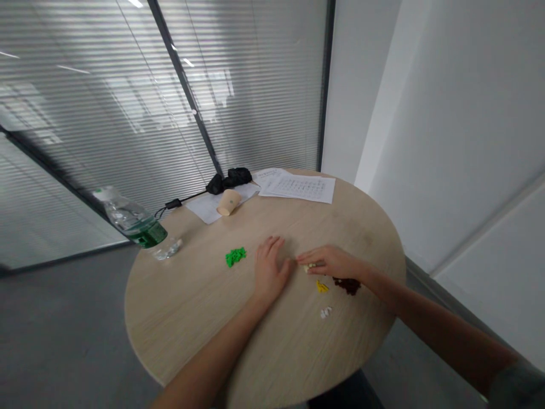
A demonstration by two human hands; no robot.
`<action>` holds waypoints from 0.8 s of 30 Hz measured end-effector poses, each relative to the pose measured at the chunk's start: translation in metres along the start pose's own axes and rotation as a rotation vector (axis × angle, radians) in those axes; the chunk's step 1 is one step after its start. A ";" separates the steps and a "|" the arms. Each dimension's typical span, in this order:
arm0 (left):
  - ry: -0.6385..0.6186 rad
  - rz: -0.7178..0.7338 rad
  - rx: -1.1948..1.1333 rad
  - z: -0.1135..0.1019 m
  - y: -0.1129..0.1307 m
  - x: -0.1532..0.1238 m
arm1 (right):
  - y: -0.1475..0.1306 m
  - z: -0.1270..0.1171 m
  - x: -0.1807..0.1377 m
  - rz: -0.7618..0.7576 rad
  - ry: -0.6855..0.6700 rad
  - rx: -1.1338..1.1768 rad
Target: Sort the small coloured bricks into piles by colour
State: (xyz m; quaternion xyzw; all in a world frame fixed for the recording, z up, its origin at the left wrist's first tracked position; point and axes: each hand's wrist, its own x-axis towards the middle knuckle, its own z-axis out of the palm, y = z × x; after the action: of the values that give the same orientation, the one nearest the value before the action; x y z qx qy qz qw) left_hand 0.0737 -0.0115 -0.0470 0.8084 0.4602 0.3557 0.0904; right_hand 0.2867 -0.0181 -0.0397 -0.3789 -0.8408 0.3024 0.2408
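Note:
My left hand [268, 270] lies palm down near the middle of the round table, fingers stretched out and thumb apart, to the right of a small heap of bright green pieces [235, 257]. Facing it from the right, my right hand [334, 261] reaches low over the tabletop with its fingers extended. Small cream pieces [307, 267] show at and under its fingertips, partly covered. Yellow pieces [322, 287] and a dark brown heap [348, 286] lie just below that hand and wrist. Nearer to me are a few white pieces [326, 312].
At the table's [183, 318] left edge stands a water bottle [131, 218] with a green label. Toward the back are a paper cup [229, 202], a black bundle [230, 179] with a cord, and printed sheets [298, 187]. Blinds and a white wall [468, 113] stand beyond.

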 end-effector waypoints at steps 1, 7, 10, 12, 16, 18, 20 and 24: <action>0.018 -0.027 0.066 -0.004 -0.005 0.003 | 0.000 -0.001 0.000 0.012 0.020 0.019; -0.115 -0.125 0.272 -0.008 -0.027 0.018 | 0.018 -0.014 -0.003 0.143 0.293 0.065; -0.136 -0.121 0.240 0.002 -0.028 0.026 | 0.029 -0.014 -0.005 0.190 0.397 0.020; -0.133 -0.129 0.193 0.009 -0.026 0.032 | 0.033 -0.011 -0.005 0.222 0.434 0.019; -0.111 -0.140 0.126 0.024 -0.021 0.045 | 0.040 -0.007 -0.004 0.254 0.505 0.057; -0.104 -0.131 0.074 0.032 -0.019 0.052 | 0.044 -0.007 -0.003 0.260 0.560 0.067; -0.116 -0.109 0.010 0.039 -0.015 0.059 | 0.047 -0.008 -0.003 0.269 0.605 0.074; -0.203 -0.003 -0.110 0.056 -0.002 0.072 | 0.049 -0.008 -0.001 0.284 0.645 0.082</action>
State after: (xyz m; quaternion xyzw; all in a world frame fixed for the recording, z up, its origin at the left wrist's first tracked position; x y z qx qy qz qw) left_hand 0.1324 0.0580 -0.0537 0.8334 0.4298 0.2965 0.1811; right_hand 0.3165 0.0100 -0.0681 -0.5581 -0.6476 0.2310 0.4645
